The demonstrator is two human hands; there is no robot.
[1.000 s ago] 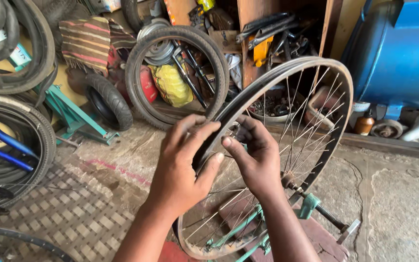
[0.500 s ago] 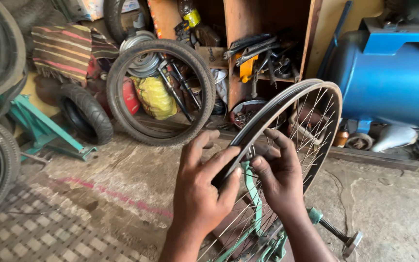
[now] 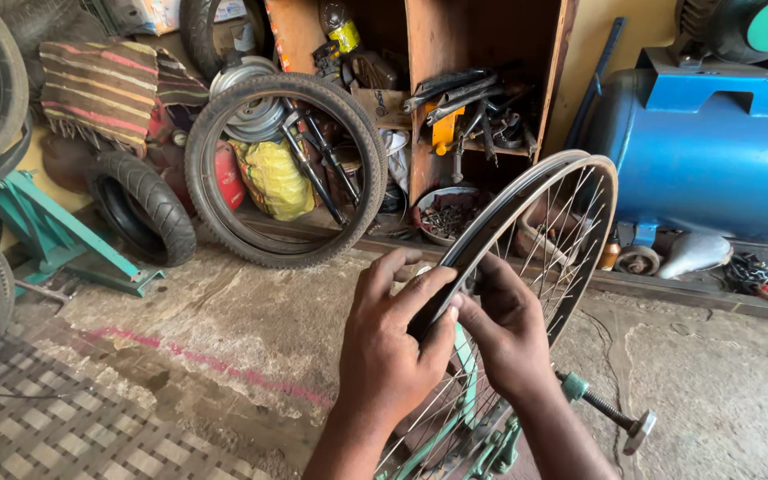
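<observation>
A spoked bicycle wheel rim point(image 3: 571, 182) stands upright in a green truing stand point(image 3: 482, 440) in front of me. My left hand point(image 3: 393, 342) wraps over the near part of the rim, fingers curled across its edge. My right hand point(image 3: 504, 324) presses against the rim from the other side, its thumb meeting my left fingers. Both hands grip the rim's near edge. The stand's threaded screw with a round knob point(image 3: 637, 431) sticks out to the right.
A loose tyre point(image 3: 215, 218) leans against a wooden shelf of tools point(image 3: 468, 102). A small thick tyre point(image 3: 171, 213) and a teal metal frame point(image 3: 73, 249) lie at left. A blue compressor tank point(image 3: 713, 151) stands at right. The floor is rough concrete with a woven mat point(image 3: 64, 427).
My view has tilted and moved closer. Both hands have stayed on the rim, sliding slightly along it as the wheel turned in the stand.
</observation>
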